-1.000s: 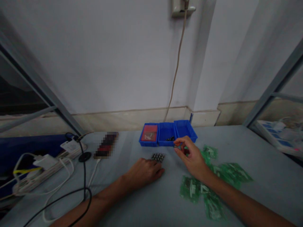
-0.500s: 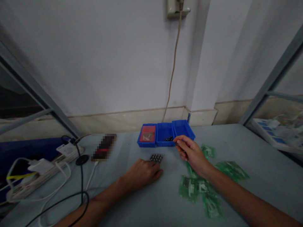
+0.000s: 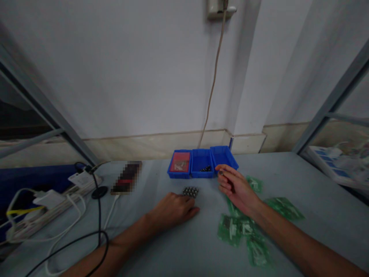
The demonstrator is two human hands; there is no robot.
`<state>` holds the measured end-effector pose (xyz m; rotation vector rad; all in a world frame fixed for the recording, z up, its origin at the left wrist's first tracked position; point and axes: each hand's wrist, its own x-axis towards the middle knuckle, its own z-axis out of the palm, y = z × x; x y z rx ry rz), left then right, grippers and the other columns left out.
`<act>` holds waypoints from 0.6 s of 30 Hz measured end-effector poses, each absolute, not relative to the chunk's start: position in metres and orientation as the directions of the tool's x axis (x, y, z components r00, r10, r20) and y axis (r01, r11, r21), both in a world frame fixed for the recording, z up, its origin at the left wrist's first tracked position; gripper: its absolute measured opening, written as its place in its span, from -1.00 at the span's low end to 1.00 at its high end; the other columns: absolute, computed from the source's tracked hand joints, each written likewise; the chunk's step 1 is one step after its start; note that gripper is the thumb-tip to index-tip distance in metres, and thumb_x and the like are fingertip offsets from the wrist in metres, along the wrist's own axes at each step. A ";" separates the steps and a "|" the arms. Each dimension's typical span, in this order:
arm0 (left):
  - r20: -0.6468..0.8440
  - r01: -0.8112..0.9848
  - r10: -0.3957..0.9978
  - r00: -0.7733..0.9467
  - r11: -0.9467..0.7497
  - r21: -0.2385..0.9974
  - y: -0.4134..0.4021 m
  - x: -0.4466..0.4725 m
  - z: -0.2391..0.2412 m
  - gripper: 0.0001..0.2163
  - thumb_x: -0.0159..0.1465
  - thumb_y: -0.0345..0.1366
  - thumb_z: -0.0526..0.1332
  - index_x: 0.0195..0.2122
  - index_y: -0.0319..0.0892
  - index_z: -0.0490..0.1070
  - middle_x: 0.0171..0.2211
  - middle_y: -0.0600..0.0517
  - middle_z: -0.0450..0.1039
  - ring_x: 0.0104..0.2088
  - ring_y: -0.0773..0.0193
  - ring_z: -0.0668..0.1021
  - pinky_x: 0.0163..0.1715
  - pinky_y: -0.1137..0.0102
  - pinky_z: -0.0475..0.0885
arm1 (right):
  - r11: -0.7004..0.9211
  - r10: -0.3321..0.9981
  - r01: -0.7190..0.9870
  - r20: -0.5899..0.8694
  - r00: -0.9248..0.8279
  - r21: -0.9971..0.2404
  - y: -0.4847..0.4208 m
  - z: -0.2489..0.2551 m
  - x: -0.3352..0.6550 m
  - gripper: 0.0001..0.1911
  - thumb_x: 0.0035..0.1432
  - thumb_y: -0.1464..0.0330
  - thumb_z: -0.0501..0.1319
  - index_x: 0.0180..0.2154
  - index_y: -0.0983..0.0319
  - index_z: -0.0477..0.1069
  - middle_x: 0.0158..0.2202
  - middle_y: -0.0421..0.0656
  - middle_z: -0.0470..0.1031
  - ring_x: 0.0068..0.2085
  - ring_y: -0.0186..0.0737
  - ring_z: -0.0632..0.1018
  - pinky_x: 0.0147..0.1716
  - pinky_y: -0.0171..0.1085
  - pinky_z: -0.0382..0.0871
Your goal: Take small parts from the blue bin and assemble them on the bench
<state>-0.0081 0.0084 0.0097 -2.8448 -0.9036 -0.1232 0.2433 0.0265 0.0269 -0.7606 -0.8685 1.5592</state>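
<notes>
My left hand (image 3: 177, 207) rests on the table, its thumb stretched out to the right and its fingers partly hidden. Its fingertips are beside a tight cluster of small shiny metal pieces (image 3: 190, 191), and I cannot tell whether they touch. My right hand (image 3: 236, 186) is raised just in front of the right blue tray (image 3: 225, 157). Between its thumb and forefinger it pinches a small round metal piece (image 3: 221, 173). The middle blue tray (image 3: 201, 157) has several small dark metal pieces (image 3: 206, 169) at its bottom. In the left blue tray (image 3: 179, 176) lies a red packet (image 3: 180, 159).
Several green plastic packets (image 3: 229, 231) lie under and around the right forearm. At left are a phone (image 3: 127, 179) with a white cable and a power strip (image 3: 46, 211) with plugs and cords. A white box (image 3: 331, 165) stands at far right, against the metal frame.
My right hand has shifted slightly right and turned, and the small metal piece in its pinch now shows more clearly. My left hand stays in place.
</notes>
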 end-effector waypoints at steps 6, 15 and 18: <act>0.111 0.583 0.572 0.813 -0.802 -0.134 0.008 -0.008 0.008 -0.75 0.50 -0.17 0.16 -0.25 -0.21 0.47 -0.36 -0.01 0.57 -0.43 0.20 0.62 -0.45 0.40 0.45 | 0.337 0.941 0.105 0.335 -0.042 -0.936 0.022 0.023 0.242 -0.80 0.27 0.22 0.35 -0.07 0.07 0.57 -0.21 -0.14 0.49 -0.40 -0.24 0.37 -0.48 -0.29 0.23; 0.105 0.584 0.575 0.811 -0.803 -0.114 0.007 -0.008 0.007 -0.78 0.52 -0.16 0.13 -0.18 -0.21 0.40 -0.32 -0.01 0.59 -0.40 0.15 0.65 -0.45 0.36 0.49 | 0.423 0.906 0.224 0.410 -0.102 -0.878 0.019 0.019 0.239 -0.83 0.35 0.21 0.26 -0.09 0.10 0.53 -0.23 -0.15 0.50 -0.37 -0.21 0.44 -0.43 -0.27 0.29; 0.090 0.584 0.578 0.811 -0.805 -0.104 0.008 -0.008 0.007 -0.78 0.52 -0.16 0.13 -0.17 -0.20 0.37 -0.31 -0.01 0.59 -0.39 0.14 0.65 -0.44 0.35 0.50 | 0.295 0.955 0.060 0.292 -0.051 -0.954 0.028 0.012 0.241 -0.74 0.38 0.08 0.20 -0.12 0.13 0.41 -0.40 -0.25 0.41 -0.57 -0.33 0.29 -0.64 -0.35 0.12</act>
